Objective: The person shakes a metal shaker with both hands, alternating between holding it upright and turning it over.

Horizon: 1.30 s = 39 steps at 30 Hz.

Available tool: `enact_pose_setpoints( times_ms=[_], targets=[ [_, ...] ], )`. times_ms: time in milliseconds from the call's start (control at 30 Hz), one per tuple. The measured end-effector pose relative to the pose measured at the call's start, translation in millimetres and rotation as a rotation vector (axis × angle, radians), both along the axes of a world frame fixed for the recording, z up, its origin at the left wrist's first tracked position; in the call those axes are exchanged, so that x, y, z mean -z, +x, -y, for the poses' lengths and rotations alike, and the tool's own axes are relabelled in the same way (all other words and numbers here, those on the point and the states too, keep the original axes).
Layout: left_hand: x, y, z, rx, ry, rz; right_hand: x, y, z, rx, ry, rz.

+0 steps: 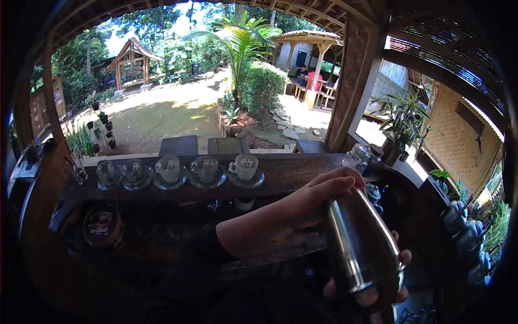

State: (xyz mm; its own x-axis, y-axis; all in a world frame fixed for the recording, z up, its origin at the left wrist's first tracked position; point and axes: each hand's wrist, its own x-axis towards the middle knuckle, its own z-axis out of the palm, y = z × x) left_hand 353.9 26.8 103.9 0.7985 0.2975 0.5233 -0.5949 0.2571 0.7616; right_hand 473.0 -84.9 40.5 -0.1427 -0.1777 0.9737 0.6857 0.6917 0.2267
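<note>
A shiny metal cocktail shaker (356, 243) is tilted in front of me at the right, gripped between both hands. My left hand (333, 191) is closed over its upper end, the forearm reaching across from the lower left. Around the lower end wrap the fingers of my right hand (404, 257), partly hidden behind the metal and in shadow. Just beyond the shaker's top stands a glass jar (359, 155) on the counter. Farther left, several clear glass cups (246, 167) rest on glass saucers (253, 181) in a row.
The dark wooden counter (302, 170) runs across in front of me. A round brown tub (102, 227) sits on a lower shelf at left. Metal pots (468, 237) are at the far right, near a potted plant (402, 116). People (313, 81) sit under a shelter outside.
</note>
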Motion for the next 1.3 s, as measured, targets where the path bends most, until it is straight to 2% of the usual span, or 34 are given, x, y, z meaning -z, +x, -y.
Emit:
enact_pose_setpoints(
  times_ms=[33, 67, 100, 167, 233, 267, 300, 333, 367, 400, 433, 467, 500, 533, 567, 633, 700, 767, 833, 867, 900, 933, 967, 1033, 1067, 1100, 1133, 1167, 1200, 1233, 1267, 1300],
  targets=[
    [-1, -6, 3, 0.019, 0.038, 0.035, -4, -19, -10, -0.054, 0.106, -0.037],
    [5, -7, -6, 0.002, -0.047, -0.021, -8, -31, -18, -0.108, 0.212, -0.073],
    [17, -6, -18, 0.004, -0.04, -0.021, -14, -28, -26, -0.105, 0.219, -0.073],
    [35, -6, -32, -0.034, -0.584, -0.196, -27, -11, -37, 0.117, -0.118, -0.304],
    [27, -21, -14, -0.014, -0.479, -0.14, -29, -15, -31, 0.09, -0.023, -0.307],
    [25, -25, -8, -0.167, -0.26, -0.133, -26, -16, -23, 0.059, 0.05, -0.316],
    [22, -28, -5, -0.32, -0.053, -0.123, -21, -19, -1, 0.187, -0.04, -0.177],
    [10, -35, 4, -0.205, -0.013, -0.065, -2, -34, 28, -0.293, -0.46, -0.265],
    [1, -41, 11, -0.091, 0.02, -0.014, 7, -34, 19, -0.289, -0.455, -0.268],
    [2, -37, 11, -0.064, 0.025, -0.016, 6, -42, 7, -0.233, -0.254, -0.253],
    [9, -27, 3, -0.09, -0.077, -0.053, 3, -48, -1, -0.176, -0.054, -0.236],
    [29, -6, -16, -0.058, -0.297, -0.096, -18, -34, -15, -0.241, -0.037, -0.097],
    [49, 10, -31, -0.03, -0.521, -0.136, -14, -18, -32, 0.047, 0.093, -0.225],
    [51, 12, -33, -0.103, -0.653, -0.238, -14, -13, -44, 0.063, -0.092, -0.437],
    [54, 14, -29, -0.197, -0.759, -0.36, -12, -9, -48, -0.116, -0.253, -0.746],
    [49, 11, -9, -0.089, -0.631, -0.253, -21, -5, -30, -0.005, -0.046, -0.511],
    [38, 12, 0, -0.065, -0.452, -0.147, -19, -18, -6, -0.134, -0.005, -0.301],
    [23, 12, 7, 0.004, -0.206, 0.029, -14, -14, -10, -0.148, 0.017, -0.248],
    [29, 29, -3, -0.044, -0.21, 0.0, -5, -9, -17, -0.166, 0.058, -0.13],
    [46, 45, -18, -0.094, -0.402, -0.064, -20, 7, -33, -0.134, 0.205, 0.006],
    [64, 57, -33, -0.149, -0.596, -0.124, 4, 31, -44, 0.027, 0.002, -0.176],
    [70, 60, -37, -0.15, -0.74, -0.222, 10, 44, -48, 0.011, -0.108, -0.302],
    [79, 64, -35, -0.129, -0.772, -0.254, 12, 54, -52, -0.003, -0.215, -0.42],
    [71, 70, -25, -0.113, -0.705, -0.173, 17, 61, -39, -0.342, -0.217, -0.378],
    [46, 61, -8, -0.173, -0.6, -0.162, -12, 48, -27, -0.31, -0.038, -0.123],
    [30, 57, -1, -0.134, -0.409, -0.086, -5, 48, -3, -0.254, -0.159, -0.126],
    [26, 61, 0, -0.069, -0.285, -0.025, -13, 41, 7, -0.373, -0.108, -0.076],
    [23, 65, 1, -0.004, -0.157, 0.035, -5, 38, 3, -0.45, 0.085, -0.096],
    [21, 71, 4, 0.009, -0.094, 0.037, -5, 48, 2, -0.408, 0.089, -0.067],
    [26, 79, -1, 0.005, -0.093, 0.036, -4, 59, 3, -0.366, 0.092, -0.039],
    [38, 91, -12, 0.01, -0.249, -0.029, -10, 71, -6, -0.406, -0.062, -0.058],
    [51, 100, -21, 0.015, -0.409, -0.091, -24, 82, -26, -0.307, 0.14, 0.028]
  ],
)
